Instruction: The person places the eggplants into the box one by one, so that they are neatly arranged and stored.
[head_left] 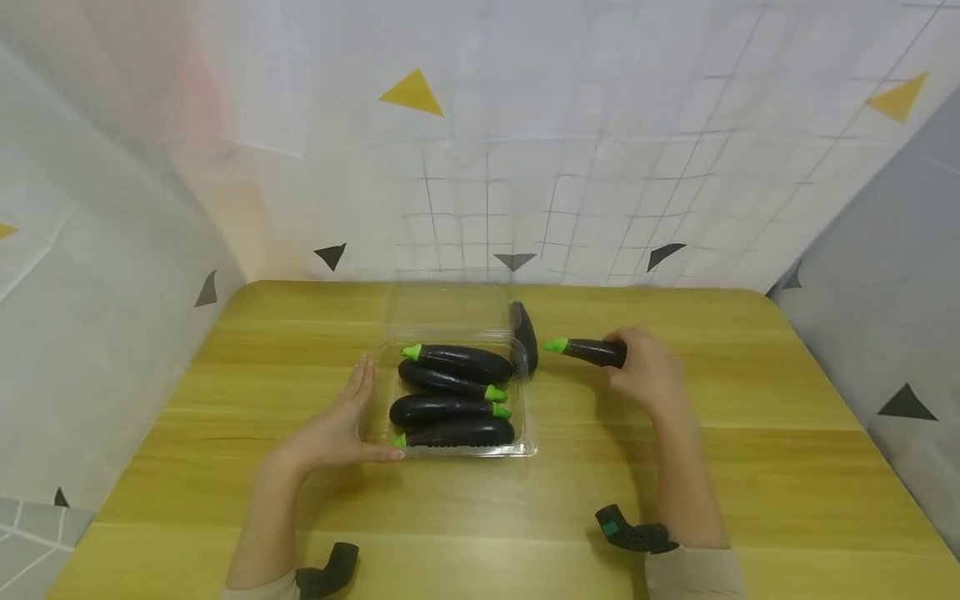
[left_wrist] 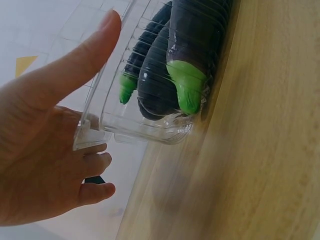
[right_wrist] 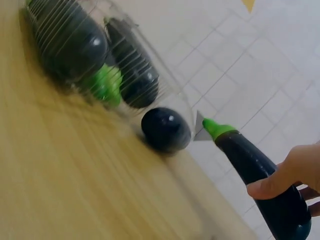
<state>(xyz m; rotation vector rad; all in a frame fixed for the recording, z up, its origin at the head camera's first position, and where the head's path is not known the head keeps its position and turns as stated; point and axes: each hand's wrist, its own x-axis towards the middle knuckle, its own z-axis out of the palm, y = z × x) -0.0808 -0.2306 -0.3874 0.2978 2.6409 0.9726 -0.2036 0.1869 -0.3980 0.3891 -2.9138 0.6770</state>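
pale wall cloth (head_left: 337,183) w/ yellow and dark triangles closes the back and sides, and below it is a wooden table (head_left: 487,500) w/ yellow-brown grain.

on the table, a bit left of centre, sits a clear container (head_left: 517,451), its transparent lid (head_left: 450,308) open toward the back wall. inside lie four eggplants (head_left: 442,409) in a row, two green ends to left, two to right. one loose eggplant (head_left: 527,342) lies outside, just beside the container's right side; whether they touch, i cannot tell.

left hand (head_left: 341,429) is spread at the container's near left corner: thumb along the near side, other fingers along the left wall. right hand (head_left: 643,367) grips the held eggplant (head_left: 596,352) by its thick end, thumb on one side, fingers on the other. this eggplant is right of the container, seemingly above the table, w/ green stem pointing to the container.

abt handling (my judgement): eggplant is prob. firm and not so heavy, but skin is glossy, so it may slip or roll. good hold is around the thick body, w/ thumb opposite fingers; stem is a narrow place, less secure. container looks thin and light, prob. bends if squeezed, so better steady it low at corner, w/ small force. real veg. or plastic model, cannot tell.
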